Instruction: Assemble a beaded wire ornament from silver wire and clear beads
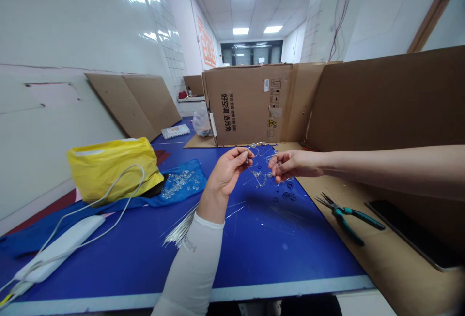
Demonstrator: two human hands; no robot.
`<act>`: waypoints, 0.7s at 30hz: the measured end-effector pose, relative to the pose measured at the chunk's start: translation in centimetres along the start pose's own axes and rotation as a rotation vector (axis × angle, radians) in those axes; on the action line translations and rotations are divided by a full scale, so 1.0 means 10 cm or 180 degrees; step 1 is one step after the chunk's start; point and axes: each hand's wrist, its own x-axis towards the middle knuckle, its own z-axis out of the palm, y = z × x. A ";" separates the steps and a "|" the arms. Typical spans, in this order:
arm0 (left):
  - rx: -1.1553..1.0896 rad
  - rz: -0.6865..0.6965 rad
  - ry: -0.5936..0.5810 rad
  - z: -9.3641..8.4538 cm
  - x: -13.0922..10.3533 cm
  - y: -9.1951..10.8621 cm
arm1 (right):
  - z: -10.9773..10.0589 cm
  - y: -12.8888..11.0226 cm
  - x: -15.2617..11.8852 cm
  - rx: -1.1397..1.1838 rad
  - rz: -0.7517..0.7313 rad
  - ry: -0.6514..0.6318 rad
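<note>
Above the blue table, my left hand pinches a thin wire piece strung with clear beads. My right hand is a little to the right, fingers closed on a clear bead or wire end of what looks like the same piece; I cannot tell whether the parts join. Beneath the hands lie loose clear beads and dark rings. A bundle of straight silvery wires rests by my left forearm, partly hidden by the sleeve. Many clear beads are spread on a blue cloth to the left.
Green-handled pliers and a black phone lie on cardboard at the right. A yellow bag and a white power strip with its cord are at the left. A large cardboard box stands behind the table.
</note>
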 end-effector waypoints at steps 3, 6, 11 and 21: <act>-0.0003 -0.0012 0.0005 0.00 0.00 0.01 | -0.01 0.01 0.00 0.0069 -0.0031 -0.0089; -0.0013 0.0000 0.0036 0.00 0.00 0.01 | -0.03 0.02 -0.04 0.0257 -0.0045 -0.0196; -0.0041 0.0001 0.0033 0.00 0.00 0.01 | -0.05 0.04 -0.15 0.0496 -0.0060 -0.0149; -0.0044 0.0012 -0.0023 -0.02 0.00 0.01 | -0.09 -0.01 -0.19 0.0358 -0.0097 0.0099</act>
